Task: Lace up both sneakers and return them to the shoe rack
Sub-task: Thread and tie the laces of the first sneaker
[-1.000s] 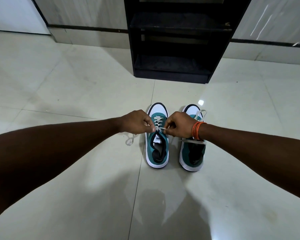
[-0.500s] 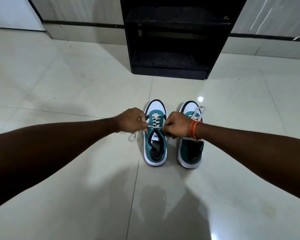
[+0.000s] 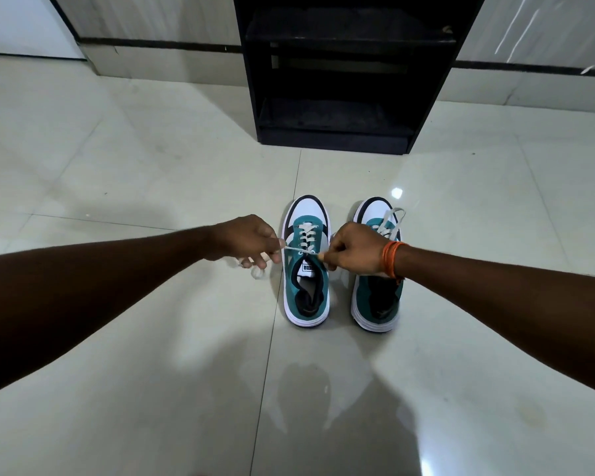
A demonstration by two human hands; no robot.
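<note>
Pulling pale flat shoelace [image 3: 293, 249] taut between left hand [image 3: 246, 240] and right hand [image 3: 356, 250], both pinching ends, cinching teal-and-white canvas sneaker [image 3: 306, 297] (other one beside right wrist unlaced).

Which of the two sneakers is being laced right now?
The left sneaker: both hands pull its lace taut across it. The right sneaker beside it has its lace lying loose.

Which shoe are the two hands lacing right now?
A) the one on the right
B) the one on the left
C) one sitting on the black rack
B: the left hand and right hand each pinch an end of the lace stretched across the left sneaker, which stands on the floor.
</note>
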